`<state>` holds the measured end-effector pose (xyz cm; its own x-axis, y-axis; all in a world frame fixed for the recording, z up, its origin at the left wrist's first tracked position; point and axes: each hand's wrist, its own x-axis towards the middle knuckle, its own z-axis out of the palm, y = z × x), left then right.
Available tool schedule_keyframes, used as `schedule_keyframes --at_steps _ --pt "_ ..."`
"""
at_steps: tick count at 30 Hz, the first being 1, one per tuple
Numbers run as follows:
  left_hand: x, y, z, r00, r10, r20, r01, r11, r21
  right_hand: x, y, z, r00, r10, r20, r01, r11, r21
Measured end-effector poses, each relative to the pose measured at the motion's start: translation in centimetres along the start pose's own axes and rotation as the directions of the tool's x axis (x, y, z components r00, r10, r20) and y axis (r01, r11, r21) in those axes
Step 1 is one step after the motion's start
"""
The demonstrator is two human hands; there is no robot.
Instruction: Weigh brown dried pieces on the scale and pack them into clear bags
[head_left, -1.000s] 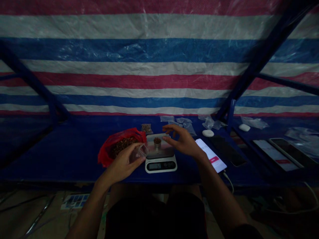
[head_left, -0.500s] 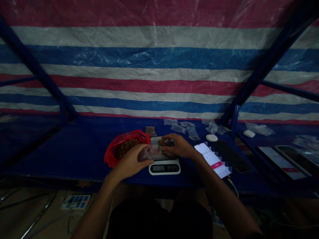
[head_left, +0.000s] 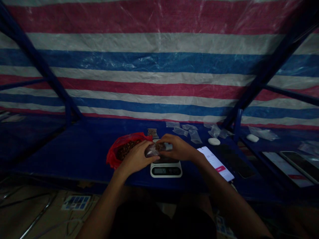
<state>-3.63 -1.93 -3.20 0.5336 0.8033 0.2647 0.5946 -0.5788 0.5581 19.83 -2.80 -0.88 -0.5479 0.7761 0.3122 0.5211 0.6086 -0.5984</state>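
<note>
My left hand point(head_left: 139, 155) is closed on a small clear plastic bag point(head_left: 152, 151), its mouth toward the right. My right hand point(head_left: 178, 147) grips a small cup point(head_left: 168, 146) with brown pieces in it, tipped on its side toward the bag's mouth. Both hands are above the digital kitchen scale point(head_left: 166, 170), whose white front and dark display show below them. Left of the scale, partly behind my left hand, lies an open red plastic bag point(head_left: 113, 151) full of brown, nut-like or seed-like bits. A small filled clear packet point(head_left: 152, 132) lies just behind the scale.
Several flat clear bags point(head_left: 194, 135) lie at the back of the blue table point(head_left: 74, 149). To the right are a white rounded case point(head_left: 213, 141), a lit phone point(head_left: 215, 163) and a dark phone point(head_left: 245, 171). Blue metal posts point(head_left: 235, 122) stand before a striped tarp point(head_left: 149, 59).
My right hand has lifted the cup from the scale and tipped it left to the bag in my left hand. The hands have come together. The view has shifted slightly.
</note>
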Motion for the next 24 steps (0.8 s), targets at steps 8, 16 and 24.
schedule_keyframes --at_steps 8,16,24 --pt "0.4 0.1 0.3 1.0 0.004 -0.02 -0.006 0.992 -0.128 1.1 -1.2 -1.9 0.997 -0.016 0.073 0.023 0.996 -0.091" --pt "0.9 1.1 -0.3 0.997 -0.012 -0.082 -0.008 0.969 -0.247 2.3 -4.3 -4.6 0.982 -0.128 0.137 0.146 0.981 -0.127" --pt "1.0 2.3 0.5 0.996 0.003 -0.09 -0.035 0.933 -0.359 3.1 -6.2 -6.1 0.989 -0.095 0.116 0.115 0.977 -0.18"
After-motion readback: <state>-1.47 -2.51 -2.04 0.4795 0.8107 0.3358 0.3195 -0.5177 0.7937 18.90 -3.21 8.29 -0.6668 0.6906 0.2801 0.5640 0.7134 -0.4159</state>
